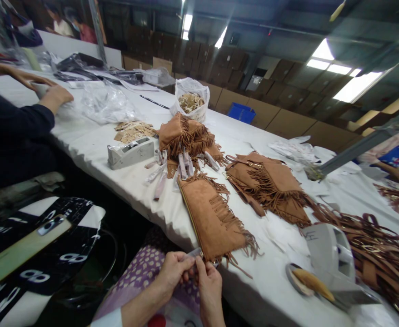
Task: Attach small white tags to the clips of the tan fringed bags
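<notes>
My left hand and my right hand meet at the near edge of the white table. Both are pinched on a small clear strip at the near corner of a tan suede fringed bag that lies flat in front of me. The strip's end sticks up between my thumbs. What the fingers grip below it is hidden.
Piles of fringed bags, loose clear strips, a grey tape dispenser, a white dispenser, brown straps and a bag of tags cover the table. A co-worker's hands work at left. A phone rests on a patterned cushion.
</notes>
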The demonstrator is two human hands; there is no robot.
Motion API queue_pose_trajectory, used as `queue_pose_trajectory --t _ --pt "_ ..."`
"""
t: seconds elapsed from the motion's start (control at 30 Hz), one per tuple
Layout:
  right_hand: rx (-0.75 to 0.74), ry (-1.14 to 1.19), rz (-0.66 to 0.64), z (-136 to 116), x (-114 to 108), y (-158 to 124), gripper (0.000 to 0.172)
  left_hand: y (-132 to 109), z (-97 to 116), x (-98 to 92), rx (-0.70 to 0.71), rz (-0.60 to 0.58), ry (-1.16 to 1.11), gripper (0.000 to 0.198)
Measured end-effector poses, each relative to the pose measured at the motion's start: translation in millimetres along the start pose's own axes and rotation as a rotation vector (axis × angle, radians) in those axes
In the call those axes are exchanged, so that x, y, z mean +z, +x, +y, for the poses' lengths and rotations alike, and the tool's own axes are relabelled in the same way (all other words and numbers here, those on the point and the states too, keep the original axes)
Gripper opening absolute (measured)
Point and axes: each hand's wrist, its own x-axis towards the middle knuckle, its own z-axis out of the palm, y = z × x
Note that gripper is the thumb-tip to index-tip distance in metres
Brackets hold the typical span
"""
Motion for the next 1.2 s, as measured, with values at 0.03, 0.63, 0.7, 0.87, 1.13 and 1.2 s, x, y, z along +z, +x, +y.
queue_pose_trajectory --t 0.03,0.63,0.7,0.87,1.13,1.2 --pt "0.011 0.0 0.002 0 0 0 0.048 0 1 0.3 0.022 0.024 0.014 0.049" --pt "0.084 0.179 -0.073 -6 1 -3 0.042 -4 -18 1.8 0.192 -0.069 -0.14 0.038" --pt "0.099 0.202 -0.083 -7 1 -4 0.04 -5 -19 1.6 0.232 -0.05 -0.104 0.038" --pt "0.131 0.268 -0.077 -10 4 -4 0.039 -10 -20 0.5 0.378 0.007 0.063 0.039" --pt "0.296 0.466 -0.157 -31 0 -6 0.033 -18 -18 -12.6 0.797 -0.072 0.513 0.033" --pt "0.321 0.474 -0.156 -33 -2 -6 0.032 -19 -18 -15.9 0.817 -0.106 0.573 0.033"
